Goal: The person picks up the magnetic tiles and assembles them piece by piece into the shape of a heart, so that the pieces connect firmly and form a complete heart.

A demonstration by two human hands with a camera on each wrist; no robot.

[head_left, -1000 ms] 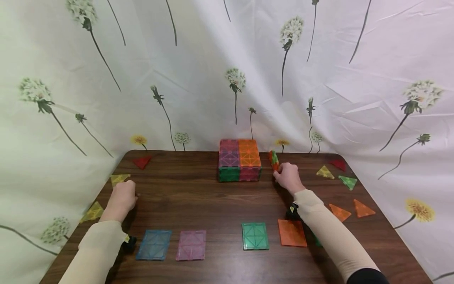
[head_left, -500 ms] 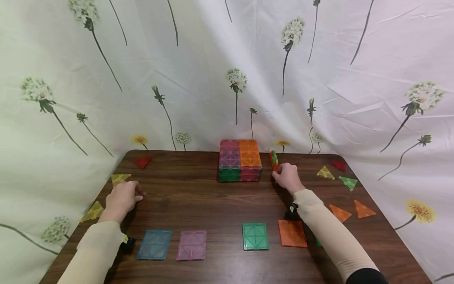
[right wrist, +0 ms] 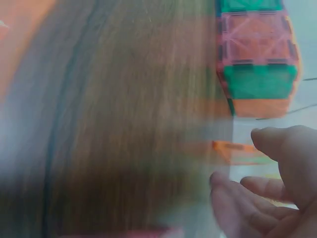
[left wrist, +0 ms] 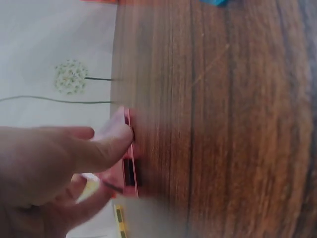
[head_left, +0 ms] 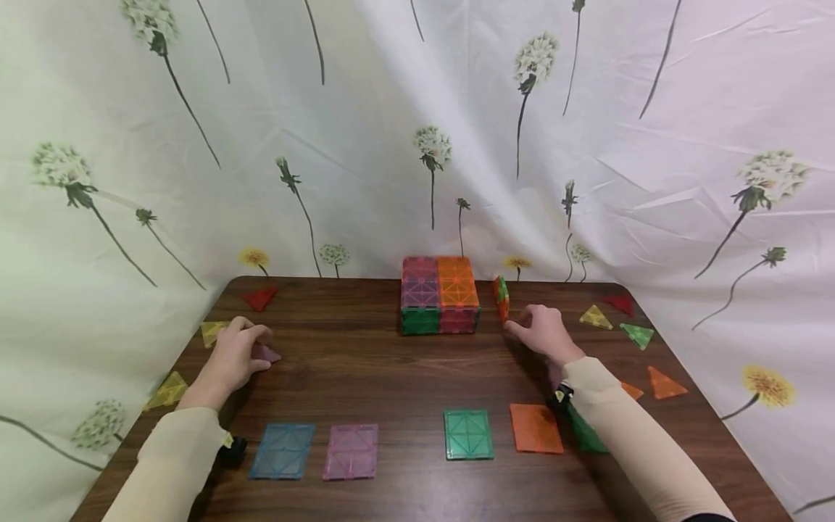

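Observation:
My left hand [head_left: 230,353] is at the table's left side, pinching a pink triangular magnetic tile [head_left: 267,353] between thumb and fingers. In the left wrist view this tile [left wrist: 117,173] stands on edge close over the wood, partly covered by the fingers. On the right, my right hand [head_left: 543,332] has loosely bent fingers and an empty gap between thumb and fingertips. Just beyond its fingertips, orange and green tiles [head_left: 502,297] stand upright together on the table. The right wrist view shows their orange edge [right wrist: 229,151] past the spread thumb and fingers.
A box of square magnetic tiles [head_left: 440,293] stands at the back centre. Blue [head_left: 283,451], pink [head_left: 351,452], green [head_left: 468,434] and orange [head_left: 536,428] squares lie in front. Yellow triangles [head_left: 167,391] lie left; several coloured triangles [head_left: 636,335] lie right.
My right hand has let go of the upright orange and green tiles and drawn back rightward. My left hand has shifted slightly, and the pink triangle now shows at its fingertips.

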